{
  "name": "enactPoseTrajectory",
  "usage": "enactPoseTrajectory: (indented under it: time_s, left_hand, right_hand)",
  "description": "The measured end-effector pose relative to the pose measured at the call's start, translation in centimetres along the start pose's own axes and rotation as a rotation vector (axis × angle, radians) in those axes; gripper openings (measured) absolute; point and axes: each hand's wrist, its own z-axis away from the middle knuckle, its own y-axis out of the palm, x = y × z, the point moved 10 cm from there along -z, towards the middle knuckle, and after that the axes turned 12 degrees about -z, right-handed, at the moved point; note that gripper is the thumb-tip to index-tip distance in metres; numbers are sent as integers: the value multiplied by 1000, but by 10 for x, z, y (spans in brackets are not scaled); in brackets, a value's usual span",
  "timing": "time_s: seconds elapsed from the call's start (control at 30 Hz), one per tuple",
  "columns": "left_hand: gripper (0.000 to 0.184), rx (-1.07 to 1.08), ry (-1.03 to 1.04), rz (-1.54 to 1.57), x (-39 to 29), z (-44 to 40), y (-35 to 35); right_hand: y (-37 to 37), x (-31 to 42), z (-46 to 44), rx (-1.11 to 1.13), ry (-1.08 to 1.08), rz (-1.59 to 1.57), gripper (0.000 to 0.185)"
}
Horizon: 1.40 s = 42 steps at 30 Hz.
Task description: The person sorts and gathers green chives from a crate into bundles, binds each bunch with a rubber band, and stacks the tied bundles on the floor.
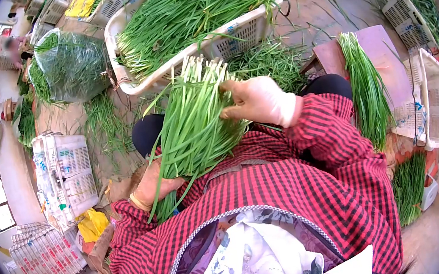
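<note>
A thick bunch of long green stalks (193,124) lies slantwise over my lap, its pale cut ends pointing up toward the crate. My left hand (153,184) is wrapped round the lower, leafy part, with some fingers hidden under the leaves. At the bunch's upper right side, my right hand (259,98) is bent, thumb and fingers closed at the stalks near the pale ends. Just beyond stands a white crate (234,41) heaped with more green stalks (192,13).
Another bunch (363,85) lies on a pinkish board (389,59) at the right. White crates (66,176) stand at the left, and an open crate (436,97) at the far right. Loose greens (271,63) litter the floor. A blurred person (14,50) is at the far upper left.
</note>
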Motion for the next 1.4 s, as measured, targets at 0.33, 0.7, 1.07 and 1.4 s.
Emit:
enactPoseTrajectory:
  time_s: [0.33, 0.7, 1.07, 1.4]
  left_hand:
    - [59, -16, -352, -11, 19, 29, -21]
    - [62, 39, -509, -307, 7, 4, -30]
    - [65, -42, -393, -448, 8, 4, -42]
    - [74, -77, -357, -632, -2, 2, -47]
  right_hand:
    - [-73, -121, 28, -281, 299, 251, 26]
    - [-8, -12, -31, -212, -89, -229, 29]
    - [-107, -24, 19, -623, -154, 285, 51]
    - [-49, 7, -5, -606, -314, 243, 8]
